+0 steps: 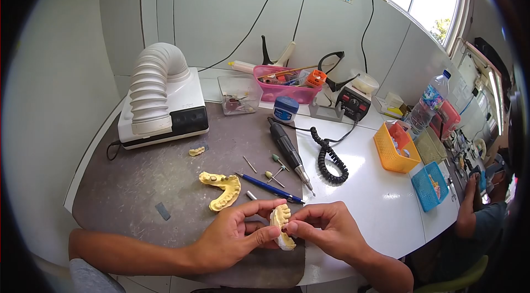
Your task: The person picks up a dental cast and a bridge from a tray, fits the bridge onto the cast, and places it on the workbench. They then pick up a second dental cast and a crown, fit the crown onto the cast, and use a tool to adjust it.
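Plaster cast (280, 221) pinched between both hands at the surface's (375, 199) front edge.
Left hand (232, 235), right hand (326, 226) each grip an end, probably to keep teeth in view; spare cast (223, 189) lies just behind.

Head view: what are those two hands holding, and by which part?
A yellow plaster dental cast, held between both hands: the left hand pinches its left side with thumb and fingers, the right hand its right side.
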{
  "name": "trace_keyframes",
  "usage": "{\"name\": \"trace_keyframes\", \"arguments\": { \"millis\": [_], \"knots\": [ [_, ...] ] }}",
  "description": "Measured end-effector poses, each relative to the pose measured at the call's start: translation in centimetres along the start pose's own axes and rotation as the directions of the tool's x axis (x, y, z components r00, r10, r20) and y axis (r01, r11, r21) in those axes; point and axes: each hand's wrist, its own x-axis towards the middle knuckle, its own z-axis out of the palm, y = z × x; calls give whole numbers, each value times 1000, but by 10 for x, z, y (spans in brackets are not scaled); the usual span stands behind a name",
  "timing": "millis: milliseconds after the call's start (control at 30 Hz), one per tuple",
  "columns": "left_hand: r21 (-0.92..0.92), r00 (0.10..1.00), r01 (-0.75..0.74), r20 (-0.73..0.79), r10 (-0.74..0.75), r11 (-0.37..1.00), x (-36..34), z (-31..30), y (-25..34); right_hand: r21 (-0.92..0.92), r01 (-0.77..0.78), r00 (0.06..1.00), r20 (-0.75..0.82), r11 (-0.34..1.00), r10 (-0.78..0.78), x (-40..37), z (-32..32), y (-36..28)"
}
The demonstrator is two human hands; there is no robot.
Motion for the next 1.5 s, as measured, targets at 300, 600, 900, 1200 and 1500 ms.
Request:
{"name": "trace_keyframes", "arguments": {
  "millis": [300, 600, 900, 1200, 1500],
  "knots": [
    [-41, 999, -27, -31, 26, 999, 1, 0, -2, 45, 33, 998, -57, 998, -31, 1, -4, 6],
    [-13, 999, -33, -7, 33, 999, 2, 0, -2, 160, 3, 999, -33, 987, 2, 0, -3, 4],
    [5, 1000, -25, -3, 25, 1000, 1, 1, 0, 181, -22, 1000, 10, 983, 21, 1, -3, 6],
    [5, 1000, -14, 15, 14, 1000, 1, 0, 1, 203, -78, 996, 49, 976, 69, 0, -5, 3],
    [8, 1000, -8, 22, 8, 1000, 2, -1, -1, 231, -8, 1000, 17, 973, 4, 2, -2, 7]
  ]
}}
